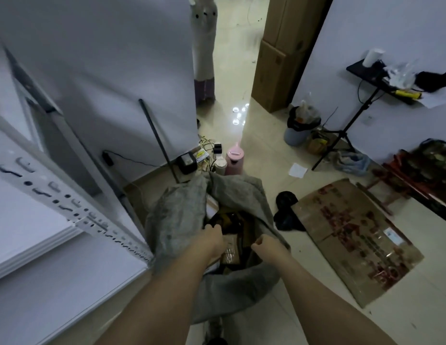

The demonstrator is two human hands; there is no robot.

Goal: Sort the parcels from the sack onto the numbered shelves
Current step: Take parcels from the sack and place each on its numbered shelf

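Note:
A grey cloth sack [177,220] lies open on the floor in front of me, with brown parcels [230,253] showing inside its mouth. My left hand [212,239] reaches into the opening above a taped brown parcel, and its fingertips are hidden, so the grip is unclear. My right hand [265,245] is curled into a fist at the sack's right rim and grips the cloth there. The white metal shelves [30,220] stand at my left, with a perforated upright [67,202] close to the sack.
A flattened cardboard box [354,240] and a black bag [286,210] lie right of the sack. Behind it stand a pink bottle [234,160], cables, and a pole [159,143] leaning on the wall. A tripod stand [341,135] and bin [299,130] stand far right.

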